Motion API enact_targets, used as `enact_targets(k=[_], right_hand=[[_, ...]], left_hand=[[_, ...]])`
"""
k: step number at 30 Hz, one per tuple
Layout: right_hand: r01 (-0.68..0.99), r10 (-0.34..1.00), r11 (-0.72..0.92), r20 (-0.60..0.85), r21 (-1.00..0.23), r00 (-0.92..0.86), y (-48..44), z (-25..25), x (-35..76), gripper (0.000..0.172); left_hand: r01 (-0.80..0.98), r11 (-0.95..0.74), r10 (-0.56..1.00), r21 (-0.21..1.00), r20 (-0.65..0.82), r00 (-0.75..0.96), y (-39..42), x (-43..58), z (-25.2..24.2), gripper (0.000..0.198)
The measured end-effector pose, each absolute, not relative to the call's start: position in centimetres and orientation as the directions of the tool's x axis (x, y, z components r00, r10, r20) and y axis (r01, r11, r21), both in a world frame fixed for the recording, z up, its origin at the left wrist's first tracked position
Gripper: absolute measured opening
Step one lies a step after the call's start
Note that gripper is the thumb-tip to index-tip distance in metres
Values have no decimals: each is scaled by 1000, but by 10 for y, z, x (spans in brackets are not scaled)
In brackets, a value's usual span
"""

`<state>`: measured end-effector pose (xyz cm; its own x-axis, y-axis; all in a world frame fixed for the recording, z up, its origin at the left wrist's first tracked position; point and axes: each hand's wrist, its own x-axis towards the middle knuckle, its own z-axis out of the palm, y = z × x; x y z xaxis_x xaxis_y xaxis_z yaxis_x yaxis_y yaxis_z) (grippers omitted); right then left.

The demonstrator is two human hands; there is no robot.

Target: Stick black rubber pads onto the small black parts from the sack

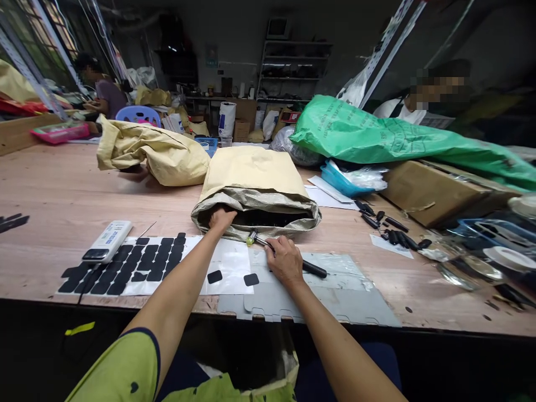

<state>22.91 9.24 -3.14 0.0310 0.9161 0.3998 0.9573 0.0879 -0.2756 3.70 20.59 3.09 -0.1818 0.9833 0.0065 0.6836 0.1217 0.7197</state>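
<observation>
A tan paper sack (255,167) lies on the table with its grey-lined mouth toward me, its inside dark. My left hand (221,219) reaches into the left side of that mouth; the thumb shows, but the other fingers are hidden inside. Just in front of the sack, my right hand (285,258) is closed around a small hammer (314,269) with a black handle and a yellowish-tipped metal head. Grey plastic sheeting (310,298) lies beneath it. To the left is a white backing sheet (195,254) bearing rows of black rounded pads (157,259).
A white electronic device (108,241) rests on the pads' left part. Another tan sack (154,151) lies behind. At right are a green sack (377,131), a cardboard box (435,192), black handle-like pieces (397,234) and tape rolls. Two people sit farther back.
</observation>
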Motion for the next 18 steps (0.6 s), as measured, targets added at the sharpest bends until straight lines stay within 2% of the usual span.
enact_targets(k=[2,3,7,9,11,13,15,18], right_hand=[[958,915,88,402,-272,30,93,-32,229,22],[959,915,88,403,-268,29,93,-32,229,22],[961,916,78,399,-266,36,93,-32,229,22],[961,918,73,395,-265,39,92,-31,228,22],[963,918,68,394,-260,42,92,-30,227,22],[965,917,65,396,-255,43,91,-30,227,21],[966,916,66,399,-250,41,91,-30,226,22],[969,915,67,402,-239,36,90,-30,226,22]], left_hand=[[667,145,965,731,43,-257,193,31,40,27],[654,105,967,749,77,-243,184,26,43,24],[579,-196,981,791,159,115,135,1,37,21],[603,-207,977,771,133,164,115,-9,28,19],[650,-184,983,738,136,123,102,-9,19,15],[673,-202,979,711,166,118,98,1,13,24],[684,-257,966,683,189,175,99,19,10,32],[709,-338,940,619,188,284,104,44,5,26]])
